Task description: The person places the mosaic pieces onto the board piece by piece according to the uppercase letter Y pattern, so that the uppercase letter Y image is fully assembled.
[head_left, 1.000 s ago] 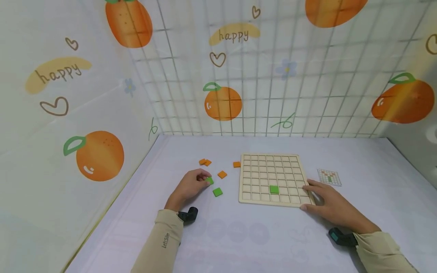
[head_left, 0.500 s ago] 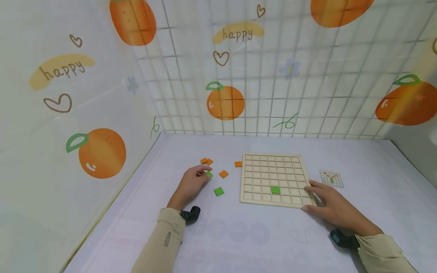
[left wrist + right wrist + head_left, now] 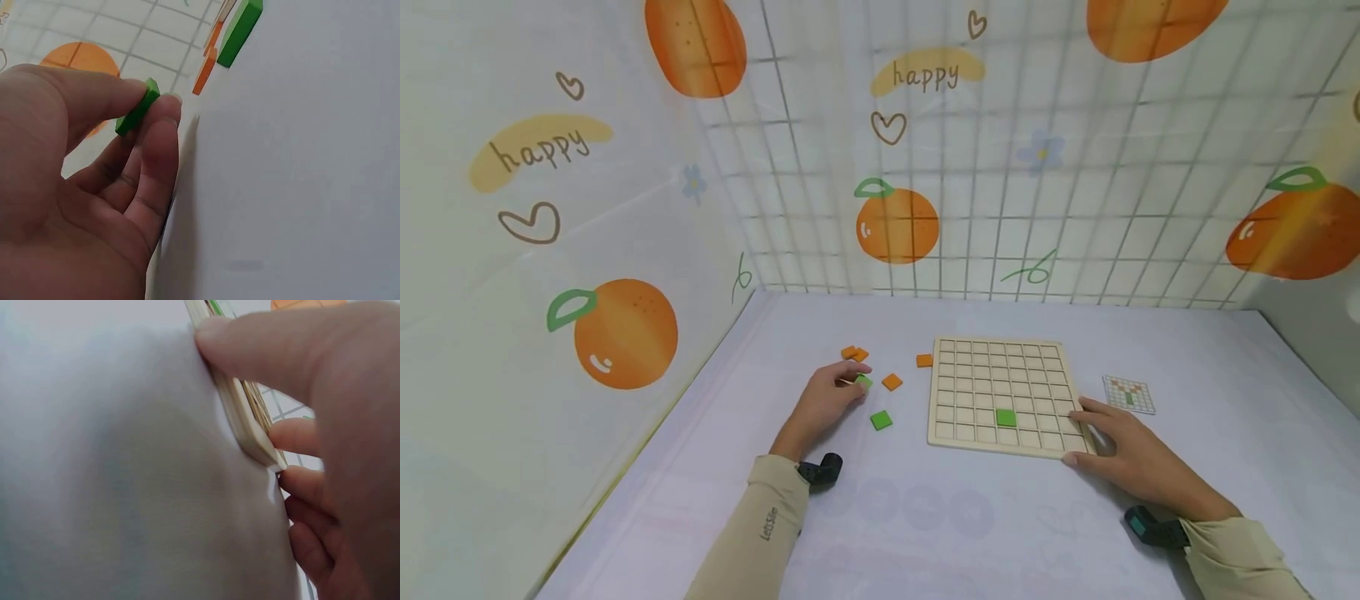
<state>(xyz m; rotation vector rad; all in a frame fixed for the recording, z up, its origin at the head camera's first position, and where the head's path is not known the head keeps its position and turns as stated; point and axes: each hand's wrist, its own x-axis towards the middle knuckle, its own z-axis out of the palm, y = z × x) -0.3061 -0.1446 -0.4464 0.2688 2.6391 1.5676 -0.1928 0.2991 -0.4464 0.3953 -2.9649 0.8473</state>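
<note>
My left hand [image 3: 827,400] pinches a square green tile [image 3: 139,107] between thumb and fingertips, over the table left of the wooden grid board [image 3: 958,385]. A second green tile [image 3: 881,420] lies on the table just in front of that hand. One more green tile [image 3: 1006,417] sits in a cell in the board's lower middle. With thumb at the near edge and fingers along the right side, my right hand [image 3: 1123,450] grips the board's near right corner. The right wrist view shows the thumb on the pale rim [image 3: 240,419].
Beyond my left hand lie two orange tiles [image 3: 854,354] touching each other. Another orange tile [image 3: 892,382] is to its right, and one more orange tile [image 3: 924,360] lies against the board's left edge. A small pattern card [image 3: 1129,394] lies right of the board.
My left hand has moved slightly away from me with the pinched green tile, which now tilts in the fingers. The right hand stays at the board's corner. The head view has shifted slightly.
</note>
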